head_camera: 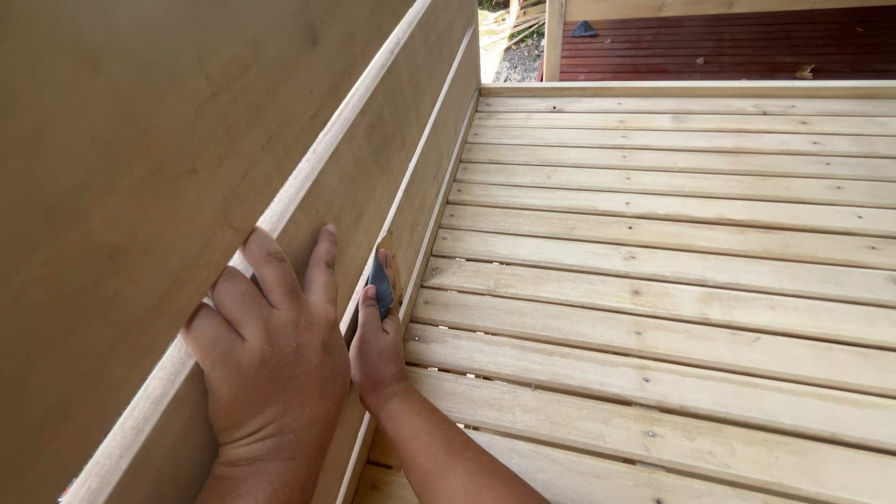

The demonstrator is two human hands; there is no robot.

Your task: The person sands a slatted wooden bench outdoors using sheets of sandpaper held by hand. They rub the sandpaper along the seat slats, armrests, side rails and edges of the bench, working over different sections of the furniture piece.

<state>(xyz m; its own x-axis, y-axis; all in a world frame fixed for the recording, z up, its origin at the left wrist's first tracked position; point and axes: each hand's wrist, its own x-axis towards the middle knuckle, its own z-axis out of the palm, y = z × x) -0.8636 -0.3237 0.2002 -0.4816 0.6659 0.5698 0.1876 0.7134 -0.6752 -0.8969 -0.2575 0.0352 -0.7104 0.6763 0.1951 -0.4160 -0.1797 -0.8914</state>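
Your left hand (271,359) lies flat and open against the upright wooden panel (140,159), fingers spread upward, palm pressing on the board and across one of the pale trim strips (308,177) that run along it. It holds nothing.

Your right hand (376,350) is closed around a small dark pad (380,283), probably a bit of sandpaper, though I can't tell for sure. Fingertips pinch it against the panel face, just beside the lower trim strip, down near where the panel meets the slats. The pad sits between your fingertips and the wood, touching both. There's a slightly darker, orange-tinted patch on the wood right at the pad.

To the right, the slatted wooden deck (672,280) of bare pale boards runs across the view, with narrow gaps between slats and screw heads showing. Beyond its far edge is a dark red plank floor (728,47), with a small dark object (584,29) lying on it.
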